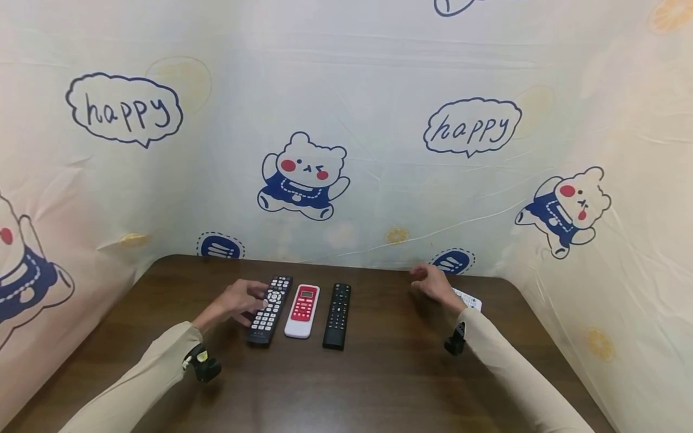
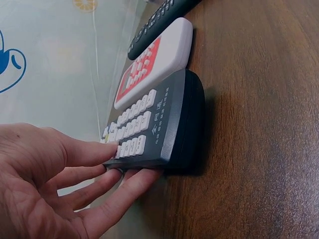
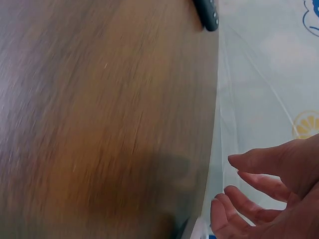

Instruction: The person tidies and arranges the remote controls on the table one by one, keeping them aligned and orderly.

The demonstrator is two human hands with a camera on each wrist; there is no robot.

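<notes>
My left hand (image 1: 242, 300) is at a black remote with white buttons (image 1: 270, 311), the leftmost of three side by side. In the left wrist view the thumb lies on the button face of this remote (image 2: 174, 114) and the fingers touch its side edge. To its right lie a white remote with a red panel (image 1: 302, 311) and a slim black remote (image 1: 337, 316). My right hand (image 1: 433, 284), fingers loosely bent and holding nothing, is above the table's far right part. Partly hidden behind the right wrist lies a white object (image 1: 468, 299).
The brown wooden table (image 1: 303, 391) has its far edge against a hanging cloth (image 1: 379, 150) printed with bears and the word happy. The cloth also rises along the left and right sides.
</notes>
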